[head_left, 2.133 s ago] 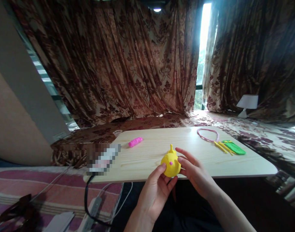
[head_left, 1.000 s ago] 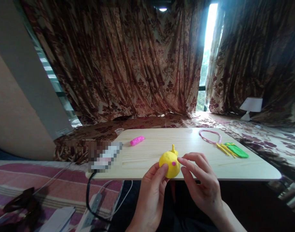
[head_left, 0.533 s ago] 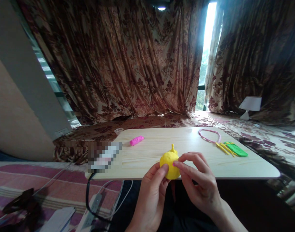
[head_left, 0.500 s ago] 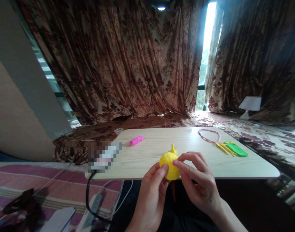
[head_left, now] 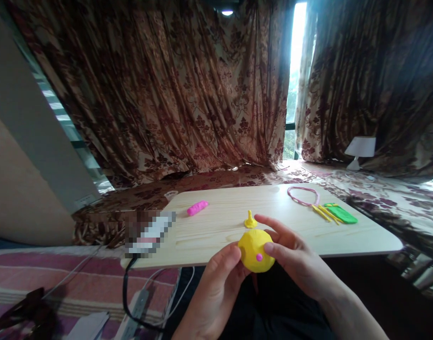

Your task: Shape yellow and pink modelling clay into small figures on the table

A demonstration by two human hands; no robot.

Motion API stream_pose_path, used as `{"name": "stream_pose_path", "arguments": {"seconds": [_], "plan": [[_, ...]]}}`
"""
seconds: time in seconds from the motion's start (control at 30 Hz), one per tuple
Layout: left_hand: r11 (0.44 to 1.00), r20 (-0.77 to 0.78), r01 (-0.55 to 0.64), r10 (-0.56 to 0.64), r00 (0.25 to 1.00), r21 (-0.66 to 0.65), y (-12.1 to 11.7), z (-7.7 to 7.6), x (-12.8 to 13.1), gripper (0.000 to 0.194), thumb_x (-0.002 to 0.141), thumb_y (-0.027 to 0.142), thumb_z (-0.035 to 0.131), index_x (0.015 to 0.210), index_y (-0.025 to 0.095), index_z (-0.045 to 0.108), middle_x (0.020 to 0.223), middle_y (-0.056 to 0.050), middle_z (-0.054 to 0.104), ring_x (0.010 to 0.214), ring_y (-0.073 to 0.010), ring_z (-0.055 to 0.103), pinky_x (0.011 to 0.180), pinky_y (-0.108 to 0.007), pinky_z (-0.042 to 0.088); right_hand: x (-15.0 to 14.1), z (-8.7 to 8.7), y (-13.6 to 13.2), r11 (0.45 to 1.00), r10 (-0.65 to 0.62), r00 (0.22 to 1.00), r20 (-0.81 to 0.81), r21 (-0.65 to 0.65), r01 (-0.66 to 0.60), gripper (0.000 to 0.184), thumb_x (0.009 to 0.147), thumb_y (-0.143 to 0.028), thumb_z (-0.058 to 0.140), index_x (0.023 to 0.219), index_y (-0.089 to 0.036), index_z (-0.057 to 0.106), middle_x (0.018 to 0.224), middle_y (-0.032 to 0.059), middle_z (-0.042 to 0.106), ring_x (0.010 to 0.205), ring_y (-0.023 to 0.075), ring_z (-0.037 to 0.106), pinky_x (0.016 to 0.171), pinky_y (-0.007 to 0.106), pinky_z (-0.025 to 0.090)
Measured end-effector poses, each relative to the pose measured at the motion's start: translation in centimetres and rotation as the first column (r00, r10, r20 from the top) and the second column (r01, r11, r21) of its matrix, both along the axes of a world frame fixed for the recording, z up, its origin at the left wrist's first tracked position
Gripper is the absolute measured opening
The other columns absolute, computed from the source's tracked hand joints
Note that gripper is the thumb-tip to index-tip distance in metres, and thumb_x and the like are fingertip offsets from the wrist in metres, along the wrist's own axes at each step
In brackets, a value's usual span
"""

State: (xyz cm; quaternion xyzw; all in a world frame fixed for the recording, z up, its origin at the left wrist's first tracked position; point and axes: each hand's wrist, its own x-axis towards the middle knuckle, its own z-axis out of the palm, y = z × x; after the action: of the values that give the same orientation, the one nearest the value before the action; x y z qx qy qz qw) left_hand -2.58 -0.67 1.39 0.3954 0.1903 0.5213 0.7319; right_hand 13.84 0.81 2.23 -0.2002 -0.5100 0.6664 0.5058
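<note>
A yellow clay ball [head_left: 254, 243], slightly flattened, is held between both hands above the table's near edge. On its face sits a small pink dot [head_left: 259, 257]. My left hand [head_left: 221, 269] grips the ball's left side, thumb on the front and fingers behind. My right hand [head_left: 290, 250] holds the right side with its thumb beside the dot, while the index finger stretches out past the top. Just beyond the ball, a yellow clay piece with a wide base and narrow tip [head_left: 251, 219] stands upright on the table.
On the wooden table [head_left: 216, 231] lie a pink clay roll [head_left: 197, 208], a pink braided loop [head_left: 303, 196], yellow sticks [head_left: 326, 214] and a flat green piece [head_left: 344, 215]. A blurred-out object [head_left: 151, 233] with a black cable is at the left. A white lamp [head_left: 360, 148] stands beyond.
The right fingertips have left the pink dot, which now shows on the ball. The right hand has shifted to gripping the ball's side. The view has turned slightly.
</note>
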Motion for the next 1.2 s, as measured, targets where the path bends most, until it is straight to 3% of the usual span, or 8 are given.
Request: {"name": "stream_pose_path", "arguments": {"seconds": [0.13,0.23,0.37,0.77,1.03,1.2], "plan": [[0.998,-0.061,-0.067,0.066,0.996,-0.018,0.3,-0.5,0.0,0.018,0.084,0.019,0.058,0.097,0.016,0.069,0.097,-0.007,0.068,0.097,-0.0191,0.058,0.085,-0.03,0.043,-0.1,-0.1,0.2,1.0,-0.017,0.998,0.053,-0.002,0.017,0.037,0.083,-0.022,0.063,0.119,-0.021,0.057,0.099,0.0046,0.067,0.089,0.0156,0.061,0.081,0.027,0.045],[0.995,-0.128,-0.101,0.099,0.987,-0.007,0.5,-0.8,0.2,0.014,0.08,0.017,0.062,0.091,0.017,0.07,0.086,-0.005,0.069,0.091,-0.0167,0.059,0.082,-0.027,0.042,0.0,-0.2,0.4,0.999,-0.032,0.993,0.115,0.019,0.03,0.019,0.084,-0.026,0.062,0.097,-0.014,0.068,0.084,0.0037,0.069,0.078,0.012,0.061,0.074,0.022,0.046],[0.989,-0.197,-0.147,0.147,0.969,0.018,0.7,-0.8,0.2,0.011,0.08,0.022,0.063,0.087,0.016,0.069,0.082,-0.004,0.068,0.081,-0.0139,0.058,0.078,-0.025,0.042,0.1,-0.3,0.5,0.999,-0.039,0.984,0.171,0.02,0.036,0.019,0.083,-0.029,0.063,0.081,-0.011,0.068,0.076,0.0034,0.069,0.068,0.0099,0.059,0.067,0.02,0.045],[0.966,-0.269,-0.258,0.254,0.929,0.022,0.3,-0.2,0.8,0.011,0.073,0.023,0.07,0.077,0.014,0.067,0.073,-0.002,0.066,0.072,-0.0119,0.055,0.069,-0.022,0.043,-0.6,-0.6,0.7,0.988,-0.155,0.952,0.264,0.034,0.151,0.026,0.079,-0.038,0.065,0.079,-0.012,0.064,0.067,-0.0003,0.06,0.058,0.0082,0.051,0.054,0.019,0.042],[0.982,-0.296,-0.187,0.185,0.937,0.024,0.7,-0.8,0.3,0.016,0.075,0.022,0.068,0.09,0.015,0.067,0.082,-0.004,0.067,0.079,-0.0135,0.057,0.075,-0.024,0.044,0.0,-0.5,1.0,0.985,-0.172,0.944,0.282,0.048,0.165,0.027,0.079,-0.04,0.064,0.076,-0.013,0.067,0.067,-0.0002,0.061,0.061,0.0098,0.051,0.057,0.02,0.039],[0.981,-0.131,-0.186,0.178,0.975,-0.054,1.2,-1.2,0.3,0.01,0.08,0.021,0.063,0.088,0.017,0.067,0.087,-0.004,0.069,0.085,-0.0141,0.059,0.084,-0.026,0.042,0.2,-0.6,1.2,0.992,-0.129,0.963,0.235,0.036,0.124,0.032,0.086,-0.042,0.054,0.085,-0.013,0.067,0.07,0.0009,0.061,0.07,0.0134,0.055,0.066,0.024,0.041]]}}
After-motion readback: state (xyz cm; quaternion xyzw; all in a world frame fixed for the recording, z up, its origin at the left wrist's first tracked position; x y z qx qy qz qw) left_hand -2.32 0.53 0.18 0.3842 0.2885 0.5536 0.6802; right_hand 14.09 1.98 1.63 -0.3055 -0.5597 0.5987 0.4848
